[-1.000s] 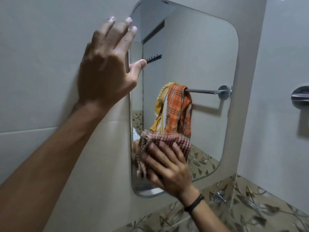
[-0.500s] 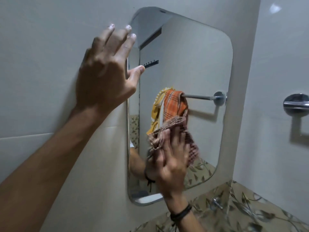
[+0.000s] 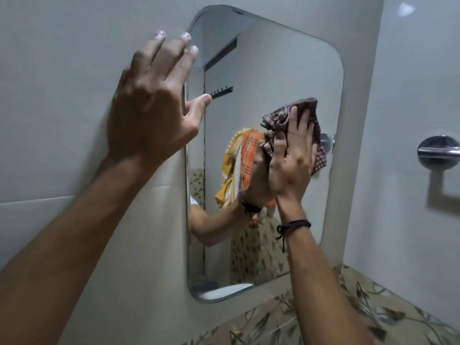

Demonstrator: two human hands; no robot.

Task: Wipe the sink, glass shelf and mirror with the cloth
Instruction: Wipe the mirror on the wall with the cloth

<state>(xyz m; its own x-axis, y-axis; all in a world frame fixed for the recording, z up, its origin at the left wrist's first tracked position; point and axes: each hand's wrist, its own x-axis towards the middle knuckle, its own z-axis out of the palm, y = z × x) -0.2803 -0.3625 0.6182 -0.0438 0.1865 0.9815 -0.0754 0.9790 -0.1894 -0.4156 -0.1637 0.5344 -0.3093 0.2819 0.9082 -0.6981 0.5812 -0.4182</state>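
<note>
Cloth (image 3: pixel 281 118) sits bunched on the mirror (image 3: pixel 273 70), right of centre, pressed flat under the straight fingers of the right hand (image 3: pixel 291 158). Left hand (image 3: pixel 149 108) braces on the wall (image 3: pixel 62 95), fingers spread, holding nothing. Advised: even pressure, overlapping passes, corners included.

Right hand (image 3: pixel 292 155) flat, pressing checked cloth (image 3: pixel 293 115) against mirror (image 3: pixel 273 70); left hand (image 3: pixel 151 108) spread on wall (image 3: pixel 62 95) beside it.

The mirror (image 3: pixel 273 70) is smooth, glossy glass. The cloth (image 3: pixel 281 117) is coarse, matt woven fabric. The wall tiles (image 3: pixel 62 95) are smooth with a soft sheen. The rail mount (image 3: pixel 438 151) is shiny polished metal. The wristband (image 3: pixel 297 223) is thin matt cord.
</note>
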